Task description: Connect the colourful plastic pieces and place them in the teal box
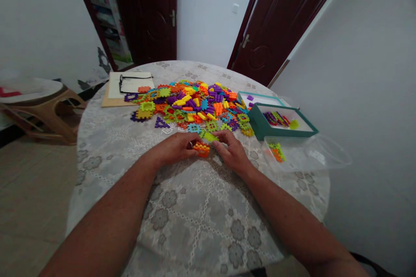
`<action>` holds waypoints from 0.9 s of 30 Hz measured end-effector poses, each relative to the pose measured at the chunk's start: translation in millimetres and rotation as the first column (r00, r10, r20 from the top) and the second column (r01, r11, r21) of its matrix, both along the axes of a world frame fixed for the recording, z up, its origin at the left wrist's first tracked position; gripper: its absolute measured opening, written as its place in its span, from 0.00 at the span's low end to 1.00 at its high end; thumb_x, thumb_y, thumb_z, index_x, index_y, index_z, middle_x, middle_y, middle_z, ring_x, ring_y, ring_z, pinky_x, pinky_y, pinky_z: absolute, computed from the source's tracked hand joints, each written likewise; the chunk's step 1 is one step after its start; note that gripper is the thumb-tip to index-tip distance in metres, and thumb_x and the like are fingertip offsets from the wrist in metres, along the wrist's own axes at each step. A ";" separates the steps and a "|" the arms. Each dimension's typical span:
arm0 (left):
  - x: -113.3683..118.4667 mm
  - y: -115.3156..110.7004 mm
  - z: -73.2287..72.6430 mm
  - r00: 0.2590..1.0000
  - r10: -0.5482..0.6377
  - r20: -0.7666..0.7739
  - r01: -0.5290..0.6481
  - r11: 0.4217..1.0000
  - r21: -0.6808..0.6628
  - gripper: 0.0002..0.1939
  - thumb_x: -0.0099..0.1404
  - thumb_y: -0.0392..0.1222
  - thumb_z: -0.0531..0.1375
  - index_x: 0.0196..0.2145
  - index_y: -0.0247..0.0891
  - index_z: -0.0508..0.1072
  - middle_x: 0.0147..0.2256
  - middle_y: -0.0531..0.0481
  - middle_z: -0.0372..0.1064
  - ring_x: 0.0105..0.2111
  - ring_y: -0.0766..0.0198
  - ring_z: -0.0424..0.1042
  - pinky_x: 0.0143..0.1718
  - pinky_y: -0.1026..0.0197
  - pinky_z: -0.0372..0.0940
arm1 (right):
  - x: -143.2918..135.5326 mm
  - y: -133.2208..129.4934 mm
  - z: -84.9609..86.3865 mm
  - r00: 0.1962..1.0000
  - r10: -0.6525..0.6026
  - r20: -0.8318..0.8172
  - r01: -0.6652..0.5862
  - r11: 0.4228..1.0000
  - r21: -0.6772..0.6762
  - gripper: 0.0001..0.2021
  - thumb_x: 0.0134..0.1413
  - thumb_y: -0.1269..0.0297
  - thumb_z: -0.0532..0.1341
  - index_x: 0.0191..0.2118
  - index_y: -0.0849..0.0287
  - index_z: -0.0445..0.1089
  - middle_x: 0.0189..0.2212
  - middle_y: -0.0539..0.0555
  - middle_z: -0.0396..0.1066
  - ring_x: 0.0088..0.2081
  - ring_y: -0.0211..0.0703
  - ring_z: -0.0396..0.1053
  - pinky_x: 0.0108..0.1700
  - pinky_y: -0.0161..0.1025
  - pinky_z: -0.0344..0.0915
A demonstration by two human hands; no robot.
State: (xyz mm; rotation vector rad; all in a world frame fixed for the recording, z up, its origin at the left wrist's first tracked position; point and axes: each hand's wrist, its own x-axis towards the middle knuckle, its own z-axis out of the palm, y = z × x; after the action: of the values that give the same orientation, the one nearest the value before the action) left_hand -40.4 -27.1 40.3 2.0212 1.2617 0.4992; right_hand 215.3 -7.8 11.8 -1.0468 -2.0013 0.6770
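My left hand (178, 147) is closed around orange toothed building pieces (202, 149), held just above the tablecloth. Opposite it, my right hand (231, 152) pinches a lime-green toothed building piece (210, 137) between thumb and fingers. The two held colours sit close together; whether they touch is hard to make out. Right behind my hands spreads a big heap of plastic building pieces (195, 103) in purple, yellow, orange, green and blue. A blue square frame piece (194, 128) lies at its near edge.
On the right stands a green box (276, 130) holding sorted pieces. In front of it, a clear plastic tray (305, 160) contains green and orange pieces. Eyeglasses (130, 78) rest on papers at the far left. A stool (42, 108) stands beyond the round table (195, 207).
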 end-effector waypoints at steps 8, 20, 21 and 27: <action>-1.7 1.0 -3.9 0.999 0.032 -0.002 -0.032 0.999 -0.006 0.35 0.63 0.43 0.66 0.67 0.44 0.67 0.38 0.51 0.77 0.38 0.58 0.74 0.43 0.59 0.64 | -5.5 -7.3 8.0 0.954 0.236 0.184 -0.236 0.971 -0.026 0.17 0.78 0.55 0.51 0.44 0.54 0.74 0.34 0.50 0.75 0.36 0.42 0.73 0.40 0.37 0.66; -1.9 3.3 -7.8 0.998 -0.060 0.029 0.058 0.997 0.047 0.14 0.65 0.44 0.64 0.48 0.41 0.79 0.40 0.49 0.76 0.37 0.59 0.71 0.41 0.59 0.61 | -8.1 3.5 -0.8 0.969 0.181 0.167 -0.207 0.966 0.156 0.14 0.77 0.60 0.52 0.46 0.55 0.76 0.41 0.56 0.77 0.46 0.46 0.75 0.51 0.44 0.70; -1.4 3.0 -7.6 0.998 -0.053 0.023 0.052 0.998 0.032 0.13 0.65 0.44 0.64 0.47 0.41 0.79 0.38 0.49 0.76 0.36 0.59 0.71 0.40 0.59 0.61 | -4.9 7.9 -2.3 0.982 0.101 0.157 -0.133 0.968 0.211 0.13 0.75 0.61 0.54 0.48 0.55 0.75 0.44 0.58 0.77 0.48 0.48 0.75 0.53 0.45 0.71; 0.8 1.5 -3.9 0.999 -0.034 -0.014 0.035 0.999 0.037 0.11 0.65 0.45 0.65 0.44 0.41 0.78 0.37 0.51 0.75 0.36 0.60 0.70 0.38 0.59 0.58 | 25.6 48.8 -24.9 0.892 -0.328 0.310 0.193 0.898 0.395 0.17 0.67 0.62 0.61 0.57 0.63 0.72 0.58 0.70 0.72 0.61 0.61 0.68 0.64 0.57 0.65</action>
State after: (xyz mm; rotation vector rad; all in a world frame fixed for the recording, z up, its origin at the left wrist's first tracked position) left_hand -39.6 -25.6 36.4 2.0768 1.2317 0.4972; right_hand 240.9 41.0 -13.1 -1.2576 -2.1302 -0.0439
